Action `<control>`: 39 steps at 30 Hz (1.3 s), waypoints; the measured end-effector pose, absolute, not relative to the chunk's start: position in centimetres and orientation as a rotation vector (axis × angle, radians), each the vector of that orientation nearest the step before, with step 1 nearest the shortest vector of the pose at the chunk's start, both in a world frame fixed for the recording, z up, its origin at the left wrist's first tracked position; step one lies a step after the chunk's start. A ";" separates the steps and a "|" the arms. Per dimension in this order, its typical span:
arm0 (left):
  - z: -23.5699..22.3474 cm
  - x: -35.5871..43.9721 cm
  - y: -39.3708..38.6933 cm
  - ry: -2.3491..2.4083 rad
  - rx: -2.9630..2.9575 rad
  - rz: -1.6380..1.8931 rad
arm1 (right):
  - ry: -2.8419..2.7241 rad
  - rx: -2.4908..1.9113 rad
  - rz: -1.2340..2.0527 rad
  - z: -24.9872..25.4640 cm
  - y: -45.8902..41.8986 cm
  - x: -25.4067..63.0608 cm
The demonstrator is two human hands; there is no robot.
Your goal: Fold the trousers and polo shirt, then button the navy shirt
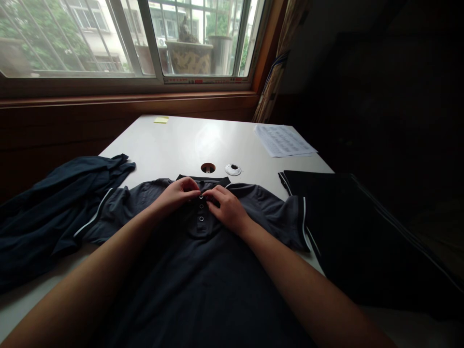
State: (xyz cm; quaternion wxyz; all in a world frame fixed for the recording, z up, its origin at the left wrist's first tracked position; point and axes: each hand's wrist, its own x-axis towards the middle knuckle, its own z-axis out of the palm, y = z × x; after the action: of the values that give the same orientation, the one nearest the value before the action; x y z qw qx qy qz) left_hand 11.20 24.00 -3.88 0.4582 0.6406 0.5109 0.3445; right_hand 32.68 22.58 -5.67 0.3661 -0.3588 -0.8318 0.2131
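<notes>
A dark polo shirt (217,270) with grey shoulders and white-edged sleeves lies spread face up, its collar (219,181) toward the window. Down the placket runs a row of ringed buttons, with one button (201,219) near its lower end. My left hand (180,192) pinches the placket cloth just below the collar, on its left side. From the right, my right hand (227,205) pinches at the same spot, thumb and forefinger by the top visible button. The fingertips of both hands nearly meet there, and they partly hide the cloth between them.
A crumpled dark garment (61,208) lies to the left. At the right is a folded black garment (348,232). Toward the back of the white table (181,140) are printed sheets (284,140), a yellow sticky note (161,119), a cable hole (208,167) and its round cover (233,169).
</notes>
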 end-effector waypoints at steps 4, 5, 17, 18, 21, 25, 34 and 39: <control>-4.1 11.1 24.0 1.282 1.633 0.858 | -2.144 -0.913 0.638 -5.6 22.9 32.8; -4.1 11.1 24.0 1.279 1.647 0.861 | -2.152 -0.910 0.651 -5.6 23.0 32.9; -4.4 11.4 23.6 1.378 1.761 1.002 | -2.085 -0.946 0.577 -5.4 22.7 32.9; -4.5 11.3 23.7 1.405 1.805 1.010 | -2.084 -0.966 0.547 -5.3 22.7 32.9; -4.5 10.6 23.9 1.478 2.001 1.015 | -2.099 -1.025 0.454 -5.4 22.7 33.0; -4.8 9.6 24.3 1.519 2.196 1.065 | -2.082 -1.090 0.343 -5.5 22.5 33.0; -4.9 10.0 23.7 1.715 2.468 1.179 | -2.124 -1.123 0.139 -5.0 22.0 33.0; -5.1 10.1 23.9 1.669 2.557 0.991 | -2.184 -1.166 0.154 -5.6 22.1 32.9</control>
State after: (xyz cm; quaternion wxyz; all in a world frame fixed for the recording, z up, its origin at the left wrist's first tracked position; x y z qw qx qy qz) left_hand 10.05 23.86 -5.10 -0.0345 0.7961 0.5195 0.3086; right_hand 32.88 22.11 -5.59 0.3247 -0.4445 -0.8328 0.0585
